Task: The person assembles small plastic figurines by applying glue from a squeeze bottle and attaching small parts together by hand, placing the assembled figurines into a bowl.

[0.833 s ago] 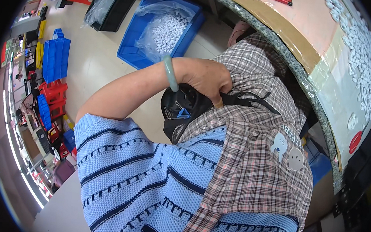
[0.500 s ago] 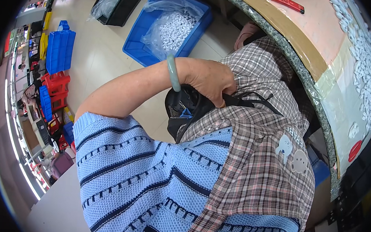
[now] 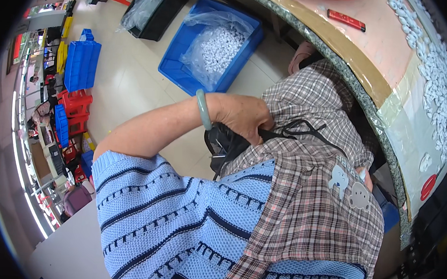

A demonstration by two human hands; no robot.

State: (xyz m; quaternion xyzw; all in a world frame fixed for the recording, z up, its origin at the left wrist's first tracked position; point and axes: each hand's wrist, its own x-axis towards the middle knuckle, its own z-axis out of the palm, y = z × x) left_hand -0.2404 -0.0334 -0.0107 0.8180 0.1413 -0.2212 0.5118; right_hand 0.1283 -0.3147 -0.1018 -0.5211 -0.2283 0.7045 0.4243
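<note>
My left hand (image 3: 244, 116), with a pale green bangle (image 3: 203, 109) on its wrist, is at my left hip. Its thumb and fingers are closed on a black strap (image 3: 271, 135) lying across my lap. Beneath the wrist hangs a black pouch (image 3: 224, 143), partly covered by the hand. A thin black cord (image 3: 303, 125) lies loose over the plaid apron (image 3: 311, 211). At the apron's right edge a small patch of skin shows, seemingly my right hand (image 3: 364, 178); its fingers are hidden.
A blue bin (image 3: 168, 74) with a plastic liner and many small white pieces (image 3: 221, 50) stands on the floor ahead. The worktable's curved edge (image 3: 387, 144) runs along my right, bearing more white pieces (image 3: 441, 96) and a red box-cutter-like tool (image 3: 346, 20). Red stools (image 3: 75, 111) stand left.
My left hand has drawn slightly back and left, still on the strap. The pouch has turned, and its opening shows less. A patch of skin has appeared at the apron's right edge.
</note>
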